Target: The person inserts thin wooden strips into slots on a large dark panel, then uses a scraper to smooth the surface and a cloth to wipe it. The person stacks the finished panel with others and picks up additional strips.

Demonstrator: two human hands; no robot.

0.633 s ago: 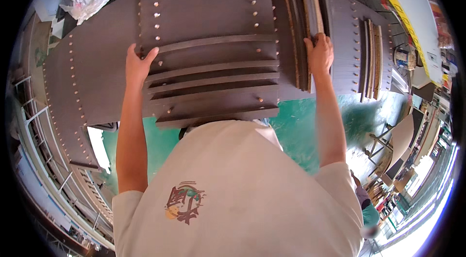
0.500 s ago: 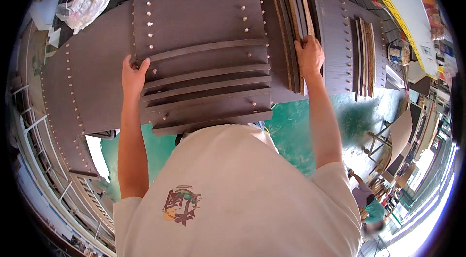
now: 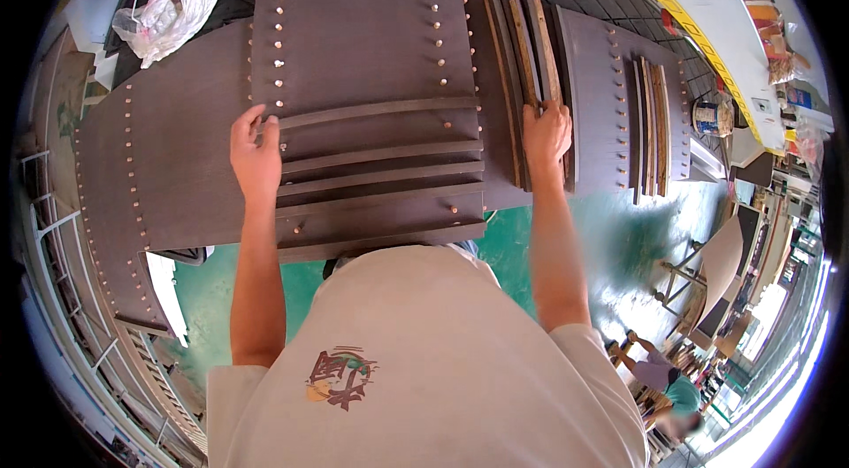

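Gripping the stack of dark curved panels on the counter, my left hand curled over its left edge and my right hand over its right, seemingly closed, its long axis running crosswise between them.

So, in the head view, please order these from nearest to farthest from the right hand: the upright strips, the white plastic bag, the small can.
From the right hand:
1. Upright strips: touching its fingers.
2. Small can: farther right.
3. White plastic bag: far left, top.
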